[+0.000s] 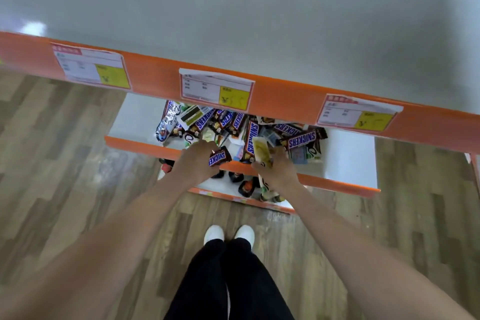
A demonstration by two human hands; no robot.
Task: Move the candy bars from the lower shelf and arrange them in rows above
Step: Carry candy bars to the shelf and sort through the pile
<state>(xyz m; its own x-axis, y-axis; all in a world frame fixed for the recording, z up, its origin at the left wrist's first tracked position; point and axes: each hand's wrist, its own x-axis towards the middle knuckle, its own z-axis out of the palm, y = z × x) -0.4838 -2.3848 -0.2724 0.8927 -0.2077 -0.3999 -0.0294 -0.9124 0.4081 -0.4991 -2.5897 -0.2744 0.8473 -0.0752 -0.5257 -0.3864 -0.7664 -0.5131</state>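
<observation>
Wood-grain floor (pixel 65 163) runs under a shop shelving unit seen from straight above. At twelve o'clock the bare grey upper shelf (pixel 259 13) fills the view, its orange front edge (pixel 285 101) carrying three white-and-yellow price tags (pixel 217 92). Below it, at the centre, the lower shelf (pixel 348 153) holds a loose heap of candy bars (pixel 301 139), mostly brown Snickers wrappers lying at all angles among paler packets, bunched from about ten to two o'clock of the hands. A further shelf (pixel 223 184) beneath shows a few dark packets.

Both bare arms reach forward from six o'clock to the lower shelf's orange lip. The left hand (pixel 197 161) has its fingers curled round a single Snickers bar (pixel 220 155), which sticks out to its three o'clock side, right over the lip. The right hand (pixel 278 166) pinches a pale yellow packet (pixel 262 150), tilted up toward eleven o'clock, just beside a Snickers bar standing on end in the heap.

At six o'clock, black trousers (pixel 228 280) and two white shoes (pixel 228 234) stand on the floor.
</observation>
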